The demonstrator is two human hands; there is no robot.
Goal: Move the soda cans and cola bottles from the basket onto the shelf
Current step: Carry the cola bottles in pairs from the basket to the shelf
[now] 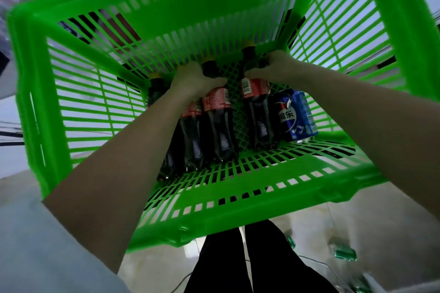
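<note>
A bright green slatted basket [238,195] fills the view from above. Several dark cola bottles with red labels and yellow caps lie side by side on its floor. My left hand [194,78] is closed around the upper part of one cola bottle [217,126] near the middle. My right hand [273,66] grips the neck of another cola bottle [258,114] to the right. A blue soda can [295,115] lies beside that bottle, against the basket's right wall. The shelf is not in view.
Below the basket I see a pale tiled floor [357,221] and my legs in black trousers [257,264]. Small green objects [345,251] lie on the floor at the lower right. The basket's high walls surround both hands.
</note>
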